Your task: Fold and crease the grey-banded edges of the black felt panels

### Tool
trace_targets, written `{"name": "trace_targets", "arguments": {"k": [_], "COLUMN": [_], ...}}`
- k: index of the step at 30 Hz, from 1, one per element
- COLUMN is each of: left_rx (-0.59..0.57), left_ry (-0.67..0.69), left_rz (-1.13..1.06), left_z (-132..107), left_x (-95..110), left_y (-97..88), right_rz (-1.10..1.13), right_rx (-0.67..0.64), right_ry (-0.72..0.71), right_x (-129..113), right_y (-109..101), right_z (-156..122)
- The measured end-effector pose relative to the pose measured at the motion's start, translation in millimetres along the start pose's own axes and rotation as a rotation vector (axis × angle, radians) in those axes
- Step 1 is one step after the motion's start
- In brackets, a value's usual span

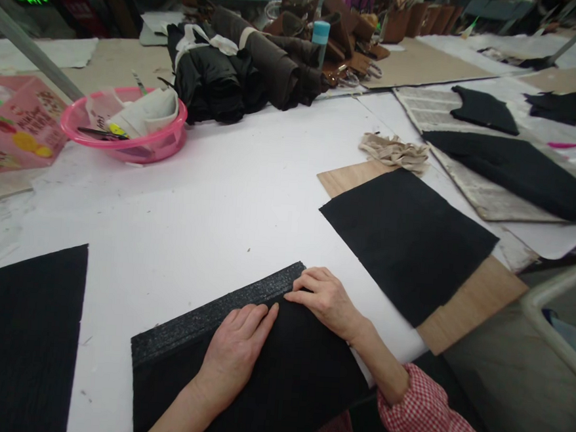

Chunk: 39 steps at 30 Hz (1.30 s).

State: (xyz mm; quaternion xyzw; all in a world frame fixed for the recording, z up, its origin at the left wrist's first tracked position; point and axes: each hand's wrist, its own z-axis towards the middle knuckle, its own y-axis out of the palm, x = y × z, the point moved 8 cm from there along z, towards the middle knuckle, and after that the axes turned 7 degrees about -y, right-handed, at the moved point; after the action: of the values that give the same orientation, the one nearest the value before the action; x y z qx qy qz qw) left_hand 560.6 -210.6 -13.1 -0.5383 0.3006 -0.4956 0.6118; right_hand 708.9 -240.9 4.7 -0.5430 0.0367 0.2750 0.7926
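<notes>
A black fabric piece point(296, 374) lies at the table's near edge, with a grey-speckled strip point(212, 316) along its far side. My left hand point(237, 344) rests flat on the fabric, its fingers stretched toward the lower border of the strip. At the strip's right end, my right hand point(324, 297) has its thumb and fingers bent together on the fabric edge, in a pinch. The fingertips of the two hands are close but apart. Another black piece point(17, 342) lies at the left.
At the right a black sheet point(409, 238) covers part of a wooden board point(479, 308), with crumpled beige cloth point(396, 151) behind. A pink basin point(125, 145) holds odds and ends. Dark rolled material point(218, 79), a blue-capped bottle point(321, 37) and brown bags point(341, 25) stand at the back.
</notes>
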Motion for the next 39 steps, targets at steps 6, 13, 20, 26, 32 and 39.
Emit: {"name": "trace_targets", "arguments": {"k": [6,13,20,26,32,39], "left_rx": [-0.028,-0.068,-0.164,-0.227,-0.228,-0.284], "left_ry": [0.009,0.035,0.070,0.079,0.086,0.084], "left_rz": [0.018,0.031,0.090,0.141,0.149,0.179], "left_z": [0,1,9,18,24,31], "left_x": [0,0,4,9,12,14], "left_y": [0.9,3.4,1.6,3.5,2.4,4.2], "right_rz": [-0.018,-0.057,-0.055,-0.067,-0.094,-0.109], "right_rx": [-0.016,-0.034,-0.037,-0.039,-0.042,-0.048], "right_ry": [0.004,-0.007,-0.007,-0.010,0.007,0.011], "right_x": [4,2,3,3,9,12], "right_y": [-1,-4,-2,-5,-11,-16], "right_z": [-3,-4,-7,-8,-12,-12]}}
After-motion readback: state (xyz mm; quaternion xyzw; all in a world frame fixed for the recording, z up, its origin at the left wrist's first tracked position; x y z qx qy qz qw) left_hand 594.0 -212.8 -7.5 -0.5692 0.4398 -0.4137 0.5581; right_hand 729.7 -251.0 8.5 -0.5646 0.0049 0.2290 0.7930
